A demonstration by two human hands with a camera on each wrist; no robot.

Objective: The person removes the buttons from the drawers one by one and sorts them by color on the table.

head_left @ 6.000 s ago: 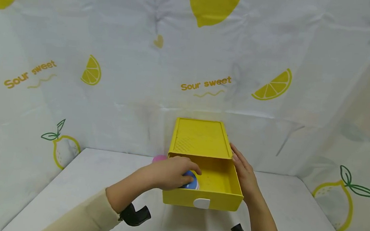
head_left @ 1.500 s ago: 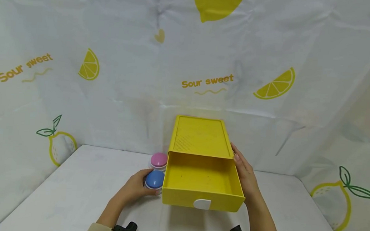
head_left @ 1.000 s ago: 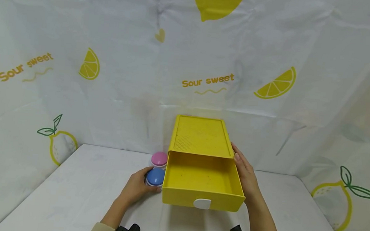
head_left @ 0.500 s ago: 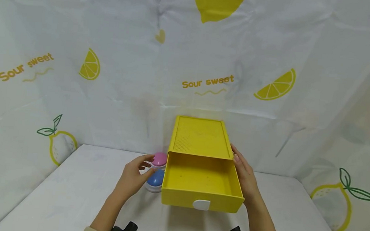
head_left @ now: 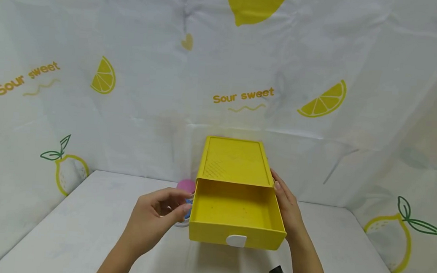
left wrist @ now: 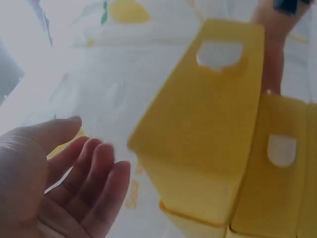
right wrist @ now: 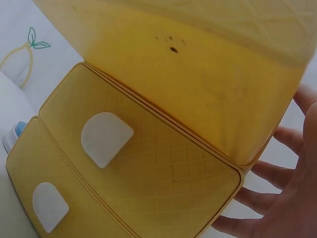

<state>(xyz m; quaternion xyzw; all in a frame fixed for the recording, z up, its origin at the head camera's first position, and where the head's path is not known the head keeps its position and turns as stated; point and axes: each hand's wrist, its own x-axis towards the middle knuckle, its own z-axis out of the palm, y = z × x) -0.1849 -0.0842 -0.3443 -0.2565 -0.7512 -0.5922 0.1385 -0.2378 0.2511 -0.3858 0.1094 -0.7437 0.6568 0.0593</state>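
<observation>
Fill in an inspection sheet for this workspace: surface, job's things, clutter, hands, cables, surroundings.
Surface: white table.
Job's things: yellow drawer unit, top drawer pulled out; blue-topped item and pink-topped item beside it, the blue one partly hidden by a hand in the head view.
Clutter: nothing seen.
Hands: left hand holds nothing, near the blue-topped item; right hand against the unit's side.
Cables: nothing seen.
Surroundings: lemon-print cloth behind.
</observation>
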